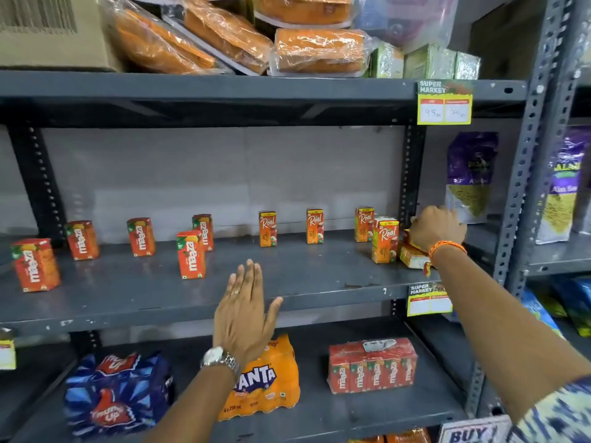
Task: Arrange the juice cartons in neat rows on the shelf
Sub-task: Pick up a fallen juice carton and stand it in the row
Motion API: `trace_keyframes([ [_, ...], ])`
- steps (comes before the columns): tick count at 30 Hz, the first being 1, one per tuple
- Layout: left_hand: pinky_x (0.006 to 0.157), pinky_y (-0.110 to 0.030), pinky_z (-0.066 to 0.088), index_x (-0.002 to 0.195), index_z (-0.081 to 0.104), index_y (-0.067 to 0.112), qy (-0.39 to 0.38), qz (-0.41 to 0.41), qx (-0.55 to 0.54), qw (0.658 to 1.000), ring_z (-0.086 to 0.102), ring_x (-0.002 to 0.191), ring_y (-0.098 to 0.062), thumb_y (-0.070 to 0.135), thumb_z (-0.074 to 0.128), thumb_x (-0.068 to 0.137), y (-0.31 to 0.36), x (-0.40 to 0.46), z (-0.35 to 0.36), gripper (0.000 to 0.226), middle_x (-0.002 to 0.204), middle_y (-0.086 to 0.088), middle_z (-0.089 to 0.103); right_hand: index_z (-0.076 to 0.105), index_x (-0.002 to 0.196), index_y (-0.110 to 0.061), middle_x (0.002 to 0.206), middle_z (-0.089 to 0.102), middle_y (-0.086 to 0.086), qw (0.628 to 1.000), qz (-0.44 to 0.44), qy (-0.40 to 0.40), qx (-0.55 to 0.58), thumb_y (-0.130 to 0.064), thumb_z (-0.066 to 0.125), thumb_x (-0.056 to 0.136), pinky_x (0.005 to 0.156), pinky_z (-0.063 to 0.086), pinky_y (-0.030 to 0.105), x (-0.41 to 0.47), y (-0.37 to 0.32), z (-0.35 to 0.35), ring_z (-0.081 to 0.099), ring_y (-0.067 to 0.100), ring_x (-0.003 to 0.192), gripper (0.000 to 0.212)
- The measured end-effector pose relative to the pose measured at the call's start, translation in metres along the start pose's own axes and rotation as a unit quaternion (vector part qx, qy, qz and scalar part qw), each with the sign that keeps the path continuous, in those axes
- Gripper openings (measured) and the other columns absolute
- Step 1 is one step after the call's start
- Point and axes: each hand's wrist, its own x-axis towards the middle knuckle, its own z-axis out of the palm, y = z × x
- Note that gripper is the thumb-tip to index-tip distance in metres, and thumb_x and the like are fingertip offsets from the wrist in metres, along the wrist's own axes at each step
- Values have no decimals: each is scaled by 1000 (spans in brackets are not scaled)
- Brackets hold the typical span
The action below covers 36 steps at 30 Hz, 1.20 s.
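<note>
The right grip [437,228] is curled over a tipped Real carton [414,255] at the far right end of the middle shelf [287,292]; the fingers are hidden behind the knuckles, so whether they clasp the carton cannot be told. Just left of that grip an upright Real carton [385,240] stands touching the tipped one, with another [364,224] just behind it. Further left of the right grip, well apart from each other, stand two more Real cartons [315,226] [267,228]. The left grip [244,310] is open and empty, palm down, fingers spread flat and pointing at the shelf back, hovering over the shelf's front edge. Up and left of it stands a Maaza carton [191,254] with another [203,231] close behind; more Maaza cartons [141,236] [82,240] [35,265] are scattered far to its left, each turned at its own angle. The right arm reaches long and straight from the lower right, an orange thread band [446,247] on the wrist; the left forearm rises from below with a metal watch [220,359]. Below the left grip, on the lower shelf, lie a Fanta pack [268,382], a Thums Up pack [116,394] and a wrapped Maaza multipack [372,366]. Above, the top shelf carries wrapped orange cakes [319,51]. Right of the right grip stands a purple bag [471,174] on the grey steel rack [524,174].
</note>
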Motion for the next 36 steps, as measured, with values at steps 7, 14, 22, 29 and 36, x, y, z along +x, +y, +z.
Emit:
trace_keyframes([
  [7, 117, -40, 29, 143, 49, 18, 18, -10, 29, 999, 42, 141, -26, 61, 25, 96, -7, -6, 4, 68, 151, -8, 44, 55, 130, -10, 143, 48, 18, 990, 36, -119, -70, -44, 45, 92, 106, 30, 50, 13, 7, 7, 38, 38, 135, 52],
  [14, 106, -43, 42, 135, 58, 22, 29, -24, 25, 999, 56, 128, -26, 60, 32, 94, -7, -8, 2, 61, 140, -5, 58, 53, 136, -12, 143, 52, 16, 970, 43, -238, -39, -51, 47, 83, 108, 38, 51, 60, 34, 36, 48, 40, 129, 66],
  [22, 102, -45, 45, 131, 62, 20, 34, -23, 23, 999, 60, 122, -27, 57, 31, 95, -4, -8, 1, 60, 133, -5, 63, 54, 129, -2, 128, 60, 19, 966, 51, -249, 38, -42, 68, 84, 87, 48, 40, 40, 22, 5, 58, 35, 108, 62],
  [29, 103, -45, 44, 133, 60, 19, 30, -21, 30, 999, 59, 124, -27, 56, 29, 96, -4, -9, 0, 60, 135, -6, 62, 46, 134, 2, 135, 55, 18, 949, 113, -226, 189, -33, 60, 91, 96, 45, 43, 39, 34, 2, 54, 39, 120, 57],
  [36, 104, -44, 44, 134, 59, 19, 30, -11, 36, 999, 58, 125, -26, 56, 29, 96, -6, -11, -1, 61, 136, -6, 61, 58, 99, -7, 100, 66, 13, 722, 198, -298, 592, -20, 58, 94, 94, 51, 47, 36, 40, -10, 65, 24, 86, 14],
])
